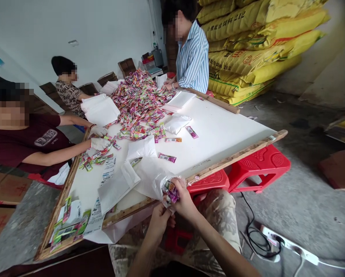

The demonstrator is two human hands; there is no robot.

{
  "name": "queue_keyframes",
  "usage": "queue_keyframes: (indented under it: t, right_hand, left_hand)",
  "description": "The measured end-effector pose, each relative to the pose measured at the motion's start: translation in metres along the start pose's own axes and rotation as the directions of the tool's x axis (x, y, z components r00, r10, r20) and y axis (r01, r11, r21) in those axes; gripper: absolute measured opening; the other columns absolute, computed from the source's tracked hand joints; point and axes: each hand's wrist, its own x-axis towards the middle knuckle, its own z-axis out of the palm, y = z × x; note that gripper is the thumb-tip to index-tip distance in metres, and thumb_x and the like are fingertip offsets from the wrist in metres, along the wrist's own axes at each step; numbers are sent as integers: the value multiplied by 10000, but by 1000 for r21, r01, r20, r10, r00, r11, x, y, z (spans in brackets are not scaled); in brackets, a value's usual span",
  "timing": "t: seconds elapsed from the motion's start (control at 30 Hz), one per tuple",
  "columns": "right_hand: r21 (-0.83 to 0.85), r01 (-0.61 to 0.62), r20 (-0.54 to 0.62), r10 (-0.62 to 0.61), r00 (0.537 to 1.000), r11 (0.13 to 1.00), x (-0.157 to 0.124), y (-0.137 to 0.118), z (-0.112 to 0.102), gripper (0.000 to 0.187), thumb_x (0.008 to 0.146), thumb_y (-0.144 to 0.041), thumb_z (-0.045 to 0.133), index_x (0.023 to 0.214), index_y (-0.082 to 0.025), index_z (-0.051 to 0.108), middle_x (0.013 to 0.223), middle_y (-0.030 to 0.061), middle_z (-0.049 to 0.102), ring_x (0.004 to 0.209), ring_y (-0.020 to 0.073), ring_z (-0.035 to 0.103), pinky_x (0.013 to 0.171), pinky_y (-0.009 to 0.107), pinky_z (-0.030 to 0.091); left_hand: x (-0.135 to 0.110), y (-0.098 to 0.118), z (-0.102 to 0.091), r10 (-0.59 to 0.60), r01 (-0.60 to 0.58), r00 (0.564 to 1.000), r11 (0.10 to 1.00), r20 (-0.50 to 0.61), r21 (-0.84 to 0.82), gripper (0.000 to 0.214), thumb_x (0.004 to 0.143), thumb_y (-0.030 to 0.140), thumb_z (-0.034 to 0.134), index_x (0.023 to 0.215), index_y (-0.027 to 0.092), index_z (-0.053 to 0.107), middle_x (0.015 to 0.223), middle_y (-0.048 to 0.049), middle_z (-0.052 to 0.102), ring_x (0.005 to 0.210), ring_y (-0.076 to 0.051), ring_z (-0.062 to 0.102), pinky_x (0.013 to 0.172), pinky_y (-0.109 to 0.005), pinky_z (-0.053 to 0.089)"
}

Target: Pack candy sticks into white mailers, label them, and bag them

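Note:
My right hand [184, 198] is closed around a clear plastic bag [160, 184] stuffed with colourful candy packets [170, 191], at the near edge of the white table [218, 130]. My left hand [158, 219] sits just below, fingers curled and pinching the bag's lower edge. White paper bags [116, 188] lie flat on the table beside it. A large heap of colourful packets [139, 100] covers the far middle of the table.
Three other people work around the table; one in a maroon shirt wears white gloves [99, 143]. Red plastic stools [259, 165] stand under the table's right corner. Yellow sacks [247, 46] are stacked behind. A power strip and cable [287, 244] lie on the floor.

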Motion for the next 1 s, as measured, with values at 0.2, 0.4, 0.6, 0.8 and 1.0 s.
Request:
queue_keyframes:
  t: [0.2,0.4,0.6,0.8,1.0]
  right_hand:
    - [-289,165,250,-92,964,943,3,8,-1,489,729,-39,490,1164,-253,553,1041,91,423,1014,242,378,917,411,348]
    - [-306,-4,250,84,965,952,31,-4,17,472,679,-92,538,1144,-164,507,1043,106,415,952,222,412,839,347,388]
    - [-88,-8,245,29,969,996,21,-17,6,600,606,-96,559,1184,-224,463,1154,82,419,1089,258,389,954,409,327]
    - [-44,3,343,13,939,999,2,-7,-3,466,717,-215,602,1170,-244,495,1190,73,444,1112,247,388,949,386,342]
    - [-175,-99,170,129,977,980,6,0,26,314,681,-123,532,973,-210,611,996,77,498,972,245,425,867,397,365]
  left_hand:
    - [2,9,-10,-13,12,999,999,41,43,363,614,455,699,640,170,475,478,47,495,358,-64,393,352,-198,282]
    - [7,18,-11,56,-88,988,969,142,230,245,758,390,553,667,189,447,474,73,441,333,-68,386,345,-202,289]
    - [1,16,-20,29,-55,980,990,195,128,336,735,487,584,664,181,467,461,56,450,333,-67,382,352,-207,283]
    - [0,1,-14,-68,54,983,995,172,86,338,675,458,609,568,178,452,458,41,449,332,-64,389,341,-206,260]
    - [-4,12,-4,-29,18,989,997,143,79,244,686,399,581,689,192,451,467,76,434,324,-61,368,329,-196,250]
